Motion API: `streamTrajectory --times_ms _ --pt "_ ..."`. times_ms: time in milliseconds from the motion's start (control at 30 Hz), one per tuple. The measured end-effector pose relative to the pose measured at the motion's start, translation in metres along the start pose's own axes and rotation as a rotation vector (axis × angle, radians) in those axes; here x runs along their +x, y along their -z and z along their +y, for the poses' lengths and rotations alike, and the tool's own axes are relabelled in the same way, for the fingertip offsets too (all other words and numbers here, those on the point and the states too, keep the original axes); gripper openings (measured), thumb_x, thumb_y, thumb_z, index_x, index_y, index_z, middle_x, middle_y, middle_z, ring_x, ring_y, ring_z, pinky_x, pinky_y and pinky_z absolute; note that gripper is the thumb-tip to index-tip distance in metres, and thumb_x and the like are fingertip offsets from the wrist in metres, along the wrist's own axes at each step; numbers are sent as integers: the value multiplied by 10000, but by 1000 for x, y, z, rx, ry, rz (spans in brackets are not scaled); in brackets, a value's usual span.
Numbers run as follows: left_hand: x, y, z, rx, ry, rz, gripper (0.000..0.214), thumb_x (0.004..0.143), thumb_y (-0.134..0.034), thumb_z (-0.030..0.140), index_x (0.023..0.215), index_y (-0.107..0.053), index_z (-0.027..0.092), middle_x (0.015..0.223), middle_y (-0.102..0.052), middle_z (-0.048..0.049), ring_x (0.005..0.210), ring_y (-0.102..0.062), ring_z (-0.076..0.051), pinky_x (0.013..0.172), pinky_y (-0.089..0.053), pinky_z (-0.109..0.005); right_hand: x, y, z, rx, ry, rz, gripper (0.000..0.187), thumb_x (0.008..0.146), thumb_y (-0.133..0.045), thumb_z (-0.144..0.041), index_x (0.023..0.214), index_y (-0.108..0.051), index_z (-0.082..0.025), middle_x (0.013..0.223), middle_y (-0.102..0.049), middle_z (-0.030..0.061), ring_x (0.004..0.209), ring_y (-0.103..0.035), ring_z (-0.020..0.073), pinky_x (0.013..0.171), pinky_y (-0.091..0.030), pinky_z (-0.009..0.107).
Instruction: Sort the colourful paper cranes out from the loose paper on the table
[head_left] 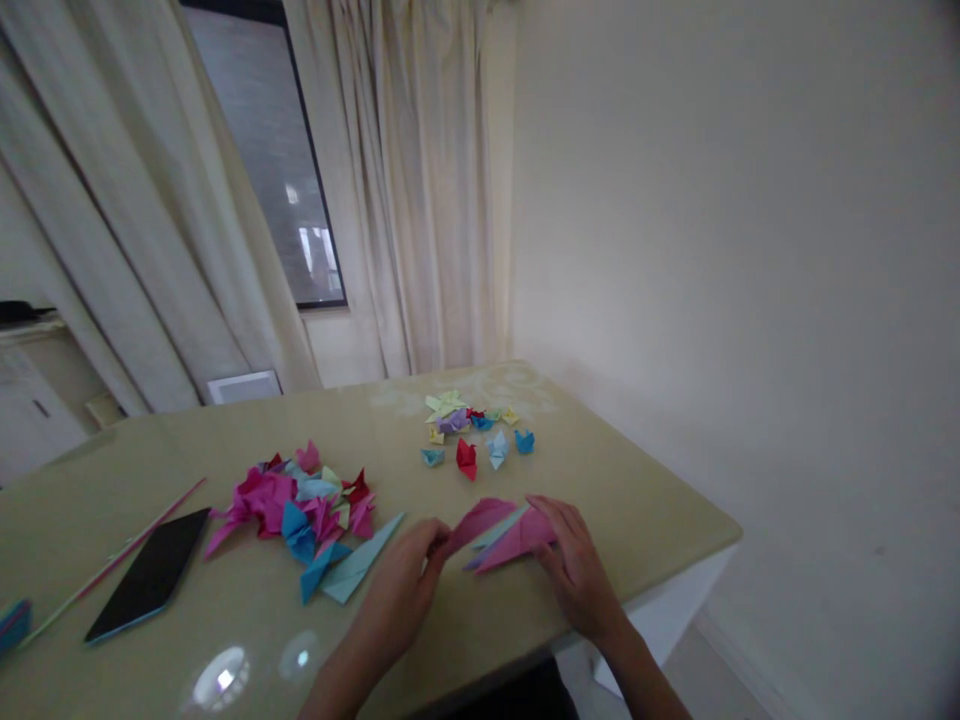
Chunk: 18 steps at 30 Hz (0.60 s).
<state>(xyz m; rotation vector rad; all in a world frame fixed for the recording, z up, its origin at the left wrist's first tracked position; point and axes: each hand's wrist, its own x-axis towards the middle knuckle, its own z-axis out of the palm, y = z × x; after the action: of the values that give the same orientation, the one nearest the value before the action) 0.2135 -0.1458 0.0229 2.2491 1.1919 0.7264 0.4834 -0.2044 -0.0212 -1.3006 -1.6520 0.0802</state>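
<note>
My left hand [409, 572] pinches the near end of a curved pink folded paper [484, 520] between thumb and fingers. My right hand [574, 562] is closed on the right end of a second pink folded paper [517, 540], fingertips on top and thumb at the near side. Between the two pink pieces a pale blue-green folded paper [499, 528] shows, with a bit of purple at its lower left. Left of my left hand, a flat pale green folded paper [364, 560] lies against a blue folded paper [319, 572].
A heap of crumpled pink, red and blue origami [262, 500] lies to the left. Several small origami figures [466, 458] stand farther back. A black phone [150, 575] and a thin pink-and-green stick [112, 560] lie far left. The table edge [679, 570] runs along my right.
</note>
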Motion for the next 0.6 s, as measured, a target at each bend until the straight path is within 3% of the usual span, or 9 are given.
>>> streamTrajectory --times_ms 133,200,300,467,600 --pt "8 -37 34 -99 -72 -90 226 1037 -436 269 975 -648 221 1009 -719 -74 965 -653 -238 873 -473 -342 3 4 1 129 -60 12 278 1068 -552 -451 1051 -730 -239 1089 -706 80 1082 -646 245 971 -515 355" --pt "12 -49 41 -105 -74 -85 240 1034 -434 253 1000 -668 210 1053 -722 -91 1013 -649 -249 921 -476 -363 6 6 4 199 -107 37 311 1062 -553 -450 900 -703 -233 995 -690 63 999 -649 231 908 -518 328" --pt "17 -59 42 -108 -66 -96 276 1039 -416 247 1003 -686 200 1059 -721 -101 1025 -647 -255 943 -487 -377 10 9 9 281 -209 68 303 1038 -569 -484 952 -684 -217 989 -701 56 978 -656 232 895 -513 325" --pt "21 -58 32 -72 -63 -86 296 1053 -414 264 1081 -701 200 1082 -726 -100 1046 -658 -253 960 -510 -380 13 10 15 241 -313 33 302 998 -610 -488 976 -686 -196 951 -719 57 957 -672 246 891 -511 334" --pt "12 -31 7 202 3 -9 316 1044 -450 233 1265 -674 197 1227 -713 -116 1170 -646 -274 1055 -488 -417 13 2 20 85 -272 86 244 961 -630 -445 962 -715 -216 1027 -719 100 1025 -666 283 955 -526 401"
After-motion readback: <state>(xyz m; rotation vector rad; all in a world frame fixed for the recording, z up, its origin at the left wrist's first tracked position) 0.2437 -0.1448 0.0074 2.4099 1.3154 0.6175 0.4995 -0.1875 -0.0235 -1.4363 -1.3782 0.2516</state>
